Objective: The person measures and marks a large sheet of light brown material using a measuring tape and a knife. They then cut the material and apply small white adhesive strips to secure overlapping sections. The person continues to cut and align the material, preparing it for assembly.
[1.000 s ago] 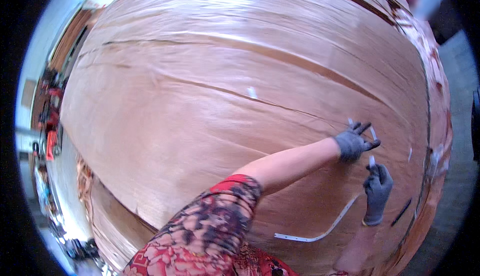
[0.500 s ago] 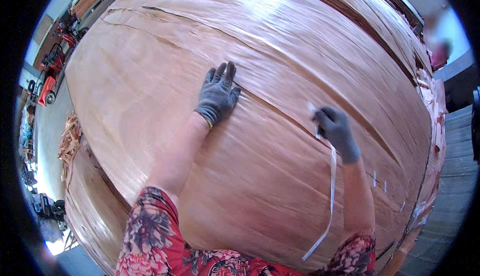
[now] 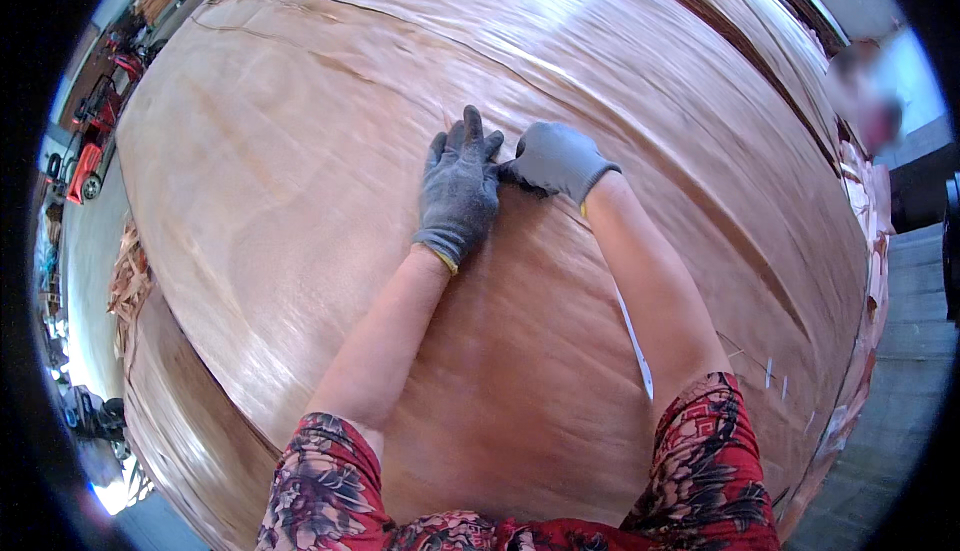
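A broad, thin sheet of reddish-brown wood veneer [image 3: 260,161] spreads beneath both hands, wavy and split along a long crack [image 3: 400,23]. My left hand [image 3: 460,196], in a grey glove, lies flat on the sheet with its fingers spread. Right beside its fingertips, my gloved right hand [image 3: 560,159] is bent down against the veneer, fingers closed on a strip of white tape. The tape [image 3: 634,336] trails back under my right forearm toward my body. The right fingertips and the tape's front end are mostly hidden.
Short white tape pieces [image 3: 769,373] stick to the sheet at the lower right. Torn veneer scraps [image 3: 128,276] hang at the left edge. Red wheeled equipment [image 3: 86,173] stands on the floor at far left. A blurred person [image 3: 880,121] is at the upper right.
My right hand has moved left and away from me, carrying the tape to beside my left fingers. My left hand has shifted slightly right in the picture and stays flat.
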Action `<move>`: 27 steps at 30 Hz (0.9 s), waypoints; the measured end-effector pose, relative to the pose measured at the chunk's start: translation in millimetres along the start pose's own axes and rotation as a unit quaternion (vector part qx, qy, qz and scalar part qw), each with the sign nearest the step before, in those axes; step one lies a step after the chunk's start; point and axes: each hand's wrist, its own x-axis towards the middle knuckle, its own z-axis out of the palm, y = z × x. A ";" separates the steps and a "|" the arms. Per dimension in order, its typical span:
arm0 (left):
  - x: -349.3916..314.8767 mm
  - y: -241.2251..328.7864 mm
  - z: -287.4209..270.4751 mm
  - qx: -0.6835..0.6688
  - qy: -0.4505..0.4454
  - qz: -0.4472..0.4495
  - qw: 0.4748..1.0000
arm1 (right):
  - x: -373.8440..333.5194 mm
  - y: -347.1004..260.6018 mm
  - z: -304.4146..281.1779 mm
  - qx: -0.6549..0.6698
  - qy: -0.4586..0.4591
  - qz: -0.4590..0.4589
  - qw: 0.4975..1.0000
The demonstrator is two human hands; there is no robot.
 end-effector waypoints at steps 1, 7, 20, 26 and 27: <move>0.8 2.2 1.4 0.019 0.019 -0.019 0.999 | -1.6 -1.5 -2.6 -0.009 -0.006 0.023 1.000; 4.0 0.9 4.9 -0.011 0.034 -0.113 0.993 | -17.1 8.0 -6.0 -0.050 0.019 0.077 0.996; 51.4 27.6 33.3 0.129 -0.038 -0.014 0.991 | -27.0 40.4 18.6 -0.014 0.087 -0.058 0.994; 53.1 22.4 43.3 0.227 -0.070 -0.015 0.971 | -101.9 -9.1 43.9 0.107 0.219 -0.121 0.962; 53.7 21.4 44.0 0.229 -0.077 -0.019 0.970 | -126.3 -17.8 44.3 0.149 0.220 -0.157 0.951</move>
